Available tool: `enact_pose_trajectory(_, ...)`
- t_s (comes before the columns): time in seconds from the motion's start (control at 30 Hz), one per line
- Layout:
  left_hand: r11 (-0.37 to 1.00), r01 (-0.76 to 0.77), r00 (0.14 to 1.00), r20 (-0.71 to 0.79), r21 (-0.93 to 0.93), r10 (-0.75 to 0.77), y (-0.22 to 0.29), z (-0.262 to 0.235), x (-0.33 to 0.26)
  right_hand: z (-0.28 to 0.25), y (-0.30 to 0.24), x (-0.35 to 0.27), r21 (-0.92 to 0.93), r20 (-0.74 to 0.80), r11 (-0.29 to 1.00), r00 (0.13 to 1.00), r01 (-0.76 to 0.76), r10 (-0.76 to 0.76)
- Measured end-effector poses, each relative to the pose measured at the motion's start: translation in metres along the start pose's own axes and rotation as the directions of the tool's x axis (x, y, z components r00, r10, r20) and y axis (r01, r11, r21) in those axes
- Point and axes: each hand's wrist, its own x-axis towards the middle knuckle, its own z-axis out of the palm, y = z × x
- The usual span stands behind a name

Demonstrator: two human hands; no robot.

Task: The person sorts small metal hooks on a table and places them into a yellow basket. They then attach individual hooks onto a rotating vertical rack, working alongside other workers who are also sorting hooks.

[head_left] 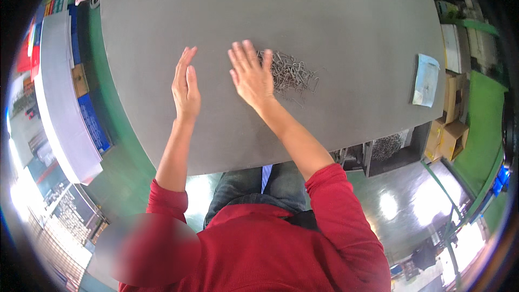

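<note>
A loose pile of small bent metal wire hooks [292,74] lies on the grey tabletop [324,16]. My right hand [253,75] is flat with fingers stretched out, back of the hand up, at the pile's left edge; its thumb side overlaps some hooks. To the left, my left hand [186,86] is held on edge over the table, fingers straight and the thumb apart, with nothing in it. A gap of bare tabletop lies between the two hands.
A pale blue packet or folded sheet [426,80] lies at the table's right edge. Below the front edge, an open drawer [397,151] holds more small metal pieces. Cardboard boxes [447,138] stand at the right. A white-topped bench [59,97] is at the left.
</note>
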Motion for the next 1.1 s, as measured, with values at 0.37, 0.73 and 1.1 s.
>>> enact_pose_trajectory(0.37,0.999,0.036,0.985,0.169,-0.021,-0.032,0.050,0.079,-0.027,-0.029,0.214,-0.102,0.007,-0.235,0.849,0.824,-0.529,0.515)
enact_pose_trajectory(0.73,0.980,-0.151,0.951,0.290,0.127,0.109,0.059,0.146,-0.038,-0.057,0.328,-0.269,-0.126,-0.224,0.607,0.619,-0.784,0.753)
enact_pose_trajectory(1.1,0.881,-0.213,0.977,0.081,0.423,0.197,-0.031,0.150,0.072,-0.070,0.345,-0.298,-0.191,-0.282,0.497,0.533,-0.846,0.798)
